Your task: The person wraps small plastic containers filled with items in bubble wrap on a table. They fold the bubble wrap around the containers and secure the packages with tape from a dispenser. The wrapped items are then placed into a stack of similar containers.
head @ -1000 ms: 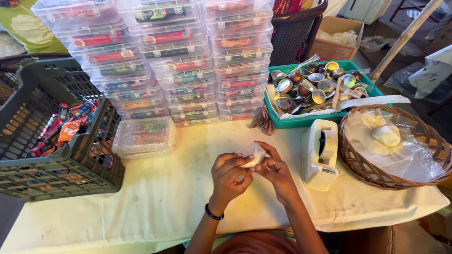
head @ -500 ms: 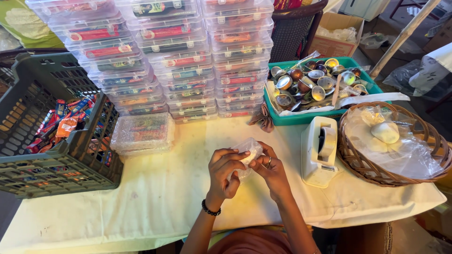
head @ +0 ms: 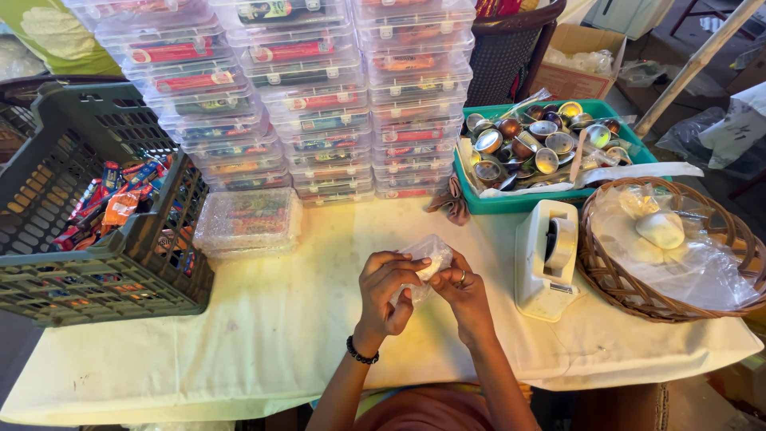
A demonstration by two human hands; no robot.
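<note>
Thin clear plastic, the small bag sits near the table's middle, pinched shut between left hand and right hand fingertips, looking light, limp and crinkly, best gripped at its gathered edge.

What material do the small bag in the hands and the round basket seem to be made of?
Small bag, held by left hand and right hand: thin clear plastic, glossy and crinkled. Round basket: woven brown wicker or rattan, judging by the plaited strands.
</note>
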